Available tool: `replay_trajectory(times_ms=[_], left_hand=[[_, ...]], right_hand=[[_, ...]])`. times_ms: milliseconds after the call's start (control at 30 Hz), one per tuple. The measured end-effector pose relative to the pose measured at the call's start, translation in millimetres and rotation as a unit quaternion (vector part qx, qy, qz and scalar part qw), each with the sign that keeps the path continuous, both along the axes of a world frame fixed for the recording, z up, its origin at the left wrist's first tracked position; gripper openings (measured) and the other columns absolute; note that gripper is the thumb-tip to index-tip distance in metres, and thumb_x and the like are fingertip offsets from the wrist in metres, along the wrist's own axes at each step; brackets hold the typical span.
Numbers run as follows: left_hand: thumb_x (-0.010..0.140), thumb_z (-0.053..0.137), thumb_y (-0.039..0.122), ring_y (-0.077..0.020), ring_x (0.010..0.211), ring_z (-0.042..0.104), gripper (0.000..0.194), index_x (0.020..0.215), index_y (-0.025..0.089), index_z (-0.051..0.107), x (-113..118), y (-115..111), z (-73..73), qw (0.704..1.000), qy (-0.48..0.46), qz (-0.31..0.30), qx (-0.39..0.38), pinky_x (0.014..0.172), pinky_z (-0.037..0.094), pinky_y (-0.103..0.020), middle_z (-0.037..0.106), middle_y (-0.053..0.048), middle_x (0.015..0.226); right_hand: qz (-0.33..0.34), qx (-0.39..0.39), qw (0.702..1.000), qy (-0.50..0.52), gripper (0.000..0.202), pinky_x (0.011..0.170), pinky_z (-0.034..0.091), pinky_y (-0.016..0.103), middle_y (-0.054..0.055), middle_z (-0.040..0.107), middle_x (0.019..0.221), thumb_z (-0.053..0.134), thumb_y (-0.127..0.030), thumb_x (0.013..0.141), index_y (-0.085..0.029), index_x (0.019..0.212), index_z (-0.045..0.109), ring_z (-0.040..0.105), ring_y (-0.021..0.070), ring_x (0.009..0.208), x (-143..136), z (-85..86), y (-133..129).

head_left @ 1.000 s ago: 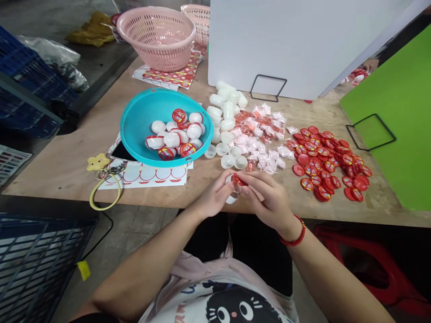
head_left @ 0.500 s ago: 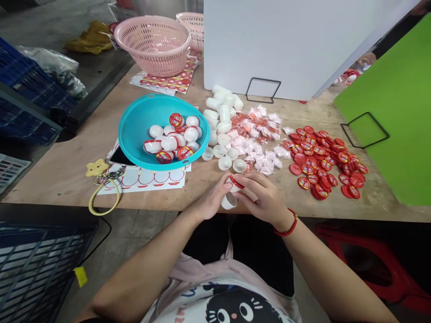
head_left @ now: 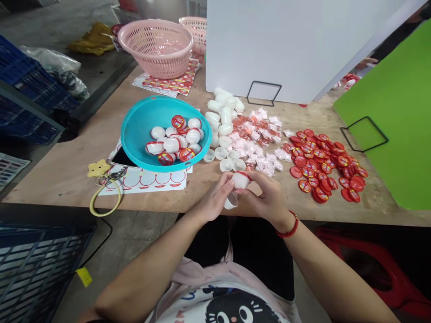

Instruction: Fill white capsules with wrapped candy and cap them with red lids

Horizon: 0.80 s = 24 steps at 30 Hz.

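Both hands meet at the table's front edge around one small white cup with a red lid (head_left: pixel 241 180). My left hand (head_left: pixel 215 197) grips its white side, and my right hand (head_left: pixel 266 195) has its fingers on the red lid end. The cup lies tilted, lid toward the right. Just under it, an open white cup (head_left: pixel 230 201) sits by my left fingers; whether they also hold it I cannot tell. Beyond my hands stand several open white cups (head_left: pixel 226 164). Pink and red sachets (head_left: pixel 257 150) lie behind, and a pile of red lids (head_left: pixel 319 157) spreads to the right.
A turquoise basin (head_left: pixel 138 148) with several lidded cups stands left, on printed sticker sheets (head_left: pixel 144 181) and a phone. A yellow keyring strap (head_left: pixel 101 211) hangs over the edge. Pink baskets (head_left: pixel 158 40), a white board (head_left: pixel 259 45) and a green board (head_left: pixel 400 134) stand behind.
The cup in my hands has been turned: its red lid faced up and now points right, with more of the white body showing. The camera view has shifted slightly.
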<state>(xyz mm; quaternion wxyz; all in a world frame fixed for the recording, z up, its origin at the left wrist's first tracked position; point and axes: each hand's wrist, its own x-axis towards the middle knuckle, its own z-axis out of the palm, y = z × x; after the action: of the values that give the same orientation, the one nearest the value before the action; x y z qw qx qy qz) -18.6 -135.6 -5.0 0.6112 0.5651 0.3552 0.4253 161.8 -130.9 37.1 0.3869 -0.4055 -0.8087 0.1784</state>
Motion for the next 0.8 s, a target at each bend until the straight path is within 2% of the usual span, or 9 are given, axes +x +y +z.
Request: replay_trajectory(times_ms=[133,267,433,600,800], left_hand=[[0.100,0.044,0.058,-0.0171,0.080,0.057,0.039,0.115,0.022,0.051,-2.0,-1.0,5.2,0.999,-0.023,-0.026,-0.028,0.074,0.045,-0.029,0.062,-0.002,0.095],[0.098,0.049,0.052,-0.0149,0.071,0.055,0.032,0.109,0.022,0.052,-1.2,0.1,6.3,0.999,-0.014,-0.045,-0.021,0.066,0.042,-0.027,0.059,0.002,0.084],[0.093,0.058,0.035,-0.0188,0.080,0.061,0.016,0.101,0.022,0.057,2.2,2.1,7.8,0.986,0.162,0.003,0.037,0.070,0.042,-0.028,0.066,0.001,0.088],[0.097,0.051,0.037,-0.0191,0.082,0.062,0.016,0.100,0.022,0.055,1.2,1.3,8.4,0.992,0.126,0.008,0.018,0.072,0.043,-0.029,0.066,0.001,0.088],[0.100,0.048,0.041,-0.0197,0.085,0.062,0.019,0.101,0.022,0.055,0.0,-0.2,6.5,0.994,0.110,0.013,0.016,0.075,0.044,-0.031,0.065,0.000,0.091]], right_hand=[[0.022,-0.063,0.997,0.025,0.022,0.075,0.053,0.030,0.003,0.071,0.093,0.072,-0.028,0.091,-0.020,0.110,0.064,0.067,0.0183,0.083,2.3,9.2,-1.2],[0.039,-0.068,0.996,-0.034,0.019,0.073,0.051,0.030,0.004,0.068,0.091,0.068,-0.021,0.090,-0.019,0.108,0.062,0.064,0.0183,0.081,2.0,15.1,-4.4],[0.044,-0.057,0.984,-0.166,0.021,0.073,0.049,0.033,0.009,0.065,0.093,0.051,-0.006,0.084,-0.018,0.100,0.059,0.062,0.0228,0.085,-2.3,16.2,-5.6],[0.050,-0.031,0.971,-0.230,0.014,0.070,0.047,0.034,0.011,0.064,0.091,0.052,-0.009,0.087,-0.016,0.097,0.058,0.059,0.0237,0.081,-6.3,19.1,-2.1],[0.046,0.005,0.967,-0.251,0.014,0.069,0.047,0.035,0.010,0.064,0.088,0.052,-0.012,0.088,-0.016,0.099,0.058,0.057,0.0234,0.077,-9.6,16.5,-0.9]])
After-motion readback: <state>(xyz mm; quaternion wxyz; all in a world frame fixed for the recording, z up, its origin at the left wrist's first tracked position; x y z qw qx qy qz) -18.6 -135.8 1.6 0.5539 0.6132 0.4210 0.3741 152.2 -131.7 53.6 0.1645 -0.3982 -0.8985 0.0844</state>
